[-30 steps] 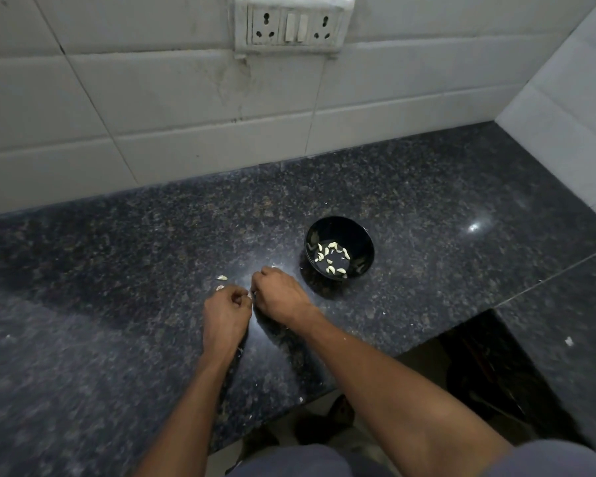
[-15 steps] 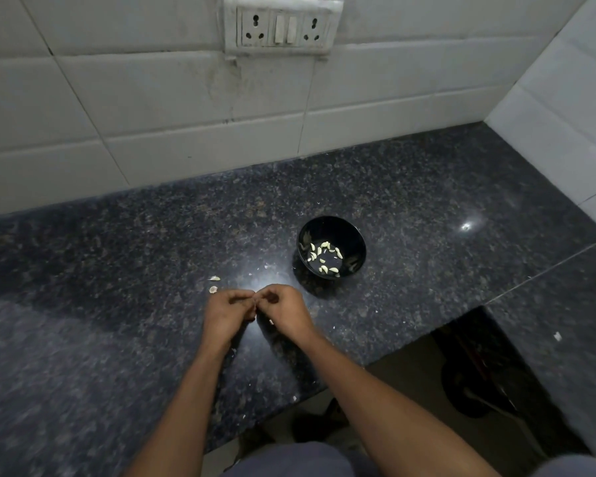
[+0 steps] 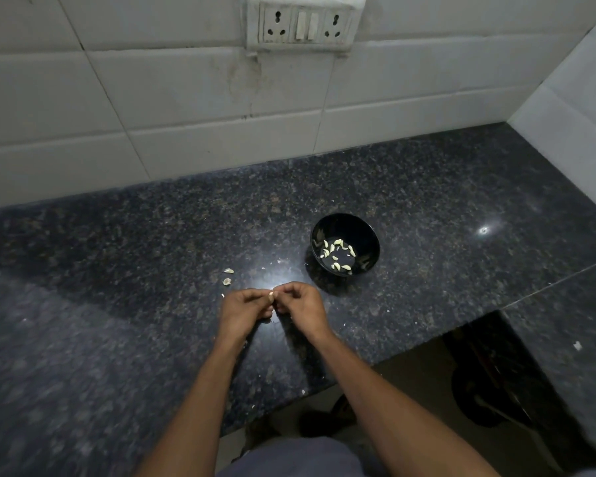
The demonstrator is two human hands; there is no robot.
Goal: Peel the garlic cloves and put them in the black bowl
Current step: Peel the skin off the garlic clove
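Bowl point(image 3: 344, 232), black, on worktop point(image 3: 117, 304): holds about a dozen peeled cloves point(image 3: 338, 254). Left hand point(image 3: 243, 309) and right hand point(image 3: 301, 304) pinch one clove point(image 3: 271, 295) together, near bowl. Peel scraps point(image 3: 227, 276) beside.

No readable text, labels, numbers anywhere.

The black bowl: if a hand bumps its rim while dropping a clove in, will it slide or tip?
The bowl is small and holds only a few cloves, so it is probably light. The counter looks polished, so sliding seems likelier than tipping. Its rounded walls suggest a narrow base; a hard rim knock might rock it.
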